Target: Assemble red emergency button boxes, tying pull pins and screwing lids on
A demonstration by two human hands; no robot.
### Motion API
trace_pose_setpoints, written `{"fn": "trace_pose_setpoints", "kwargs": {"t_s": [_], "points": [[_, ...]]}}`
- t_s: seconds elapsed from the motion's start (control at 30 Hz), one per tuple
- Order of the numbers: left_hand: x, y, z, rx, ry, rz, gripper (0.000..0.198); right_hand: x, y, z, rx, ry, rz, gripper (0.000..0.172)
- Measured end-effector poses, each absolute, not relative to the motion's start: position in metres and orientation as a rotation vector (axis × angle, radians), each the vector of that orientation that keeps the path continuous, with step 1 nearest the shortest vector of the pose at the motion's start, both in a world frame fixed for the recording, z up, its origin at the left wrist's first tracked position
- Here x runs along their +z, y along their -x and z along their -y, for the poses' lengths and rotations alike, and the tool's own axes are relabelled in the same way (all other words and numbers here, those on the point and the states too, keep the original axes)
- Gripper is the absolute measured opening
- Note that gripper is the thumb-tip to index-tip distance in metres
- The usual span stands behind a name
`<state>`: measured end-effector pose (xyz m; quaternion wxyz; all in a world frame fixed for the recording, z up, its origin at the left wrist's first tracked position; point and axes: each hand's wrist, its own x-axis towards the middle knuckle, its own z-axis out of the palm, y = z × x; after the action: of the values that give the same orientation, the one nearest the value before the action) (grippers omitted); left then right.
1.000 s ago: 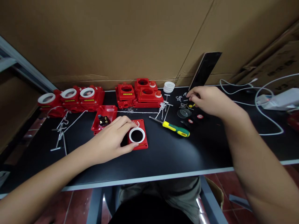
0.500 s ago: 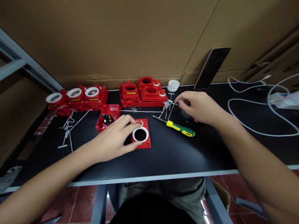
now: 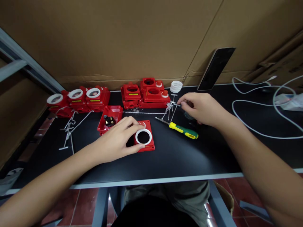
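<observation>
My left hand (image 3: 121,135) holds a white ring (image 3: 151,137) between thumb and fingers, on the window of a red cover (image 3: 151,147) lying on the black tabletop. My right hand (image 3: 197,106) is closed, with fingertips bent together beside metal T-shaped rods (image 3: 174,95) tied with white cord. What sits between those fingers, if anything, is hidden. Just under them is a clear round disc (image 3: 188,116), partly covered by the hand. A green and yellow screwdriver (image 3: 183,130) lies between the hands. Left of the cover, an open red box (image 3: 115,111) contains a black part (image 3: 109,121).
Red housings with white rings (image 3: 97,102) stand at the back left, with more red housings (image 3: 153,98) at back centre. Stacked white rings (image 3: 176,86) are near a phone (image 3: 215,69) leaning on cardboard. Corded rods (image 3: 68,134) lie left; a white cable (image 3: 255,136) loops right.
The red cover and its white ring have shifted very slightly to the right under my left hand. My right hand stays in nearly the same place.
</observation>
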<state>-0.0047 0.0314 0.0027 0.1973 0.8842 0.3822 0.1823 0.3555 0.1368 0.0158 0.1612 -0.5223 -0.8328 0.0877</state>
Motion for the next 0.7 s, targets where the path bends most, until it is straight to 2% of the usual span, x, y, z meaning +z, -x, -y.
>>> {"fn": "trace_pose_setpoints", "kwargs": {"t_s": [0.4, 0.5, 0.7], "points": [[0.010, 0.003, -0.032, 0.461, -2.525, -1.100, 0.045, 0.017, -0.359, -0.138, 0.334, 1.582, 2.378, 0.030], [0.022, 0.009, -0.035, 0.436, -2.576, -1.142, 0.041, 0.013, -0.362, -0.141, 0.332, 1.582, 2.363, 0.030], [0.046, 0.038, -0.055, 0.481, -2.752, -1.656, 0.032, 0.024, -0.387, -0.154, 0.207, 1.667, 2.323, 0.029]]}}
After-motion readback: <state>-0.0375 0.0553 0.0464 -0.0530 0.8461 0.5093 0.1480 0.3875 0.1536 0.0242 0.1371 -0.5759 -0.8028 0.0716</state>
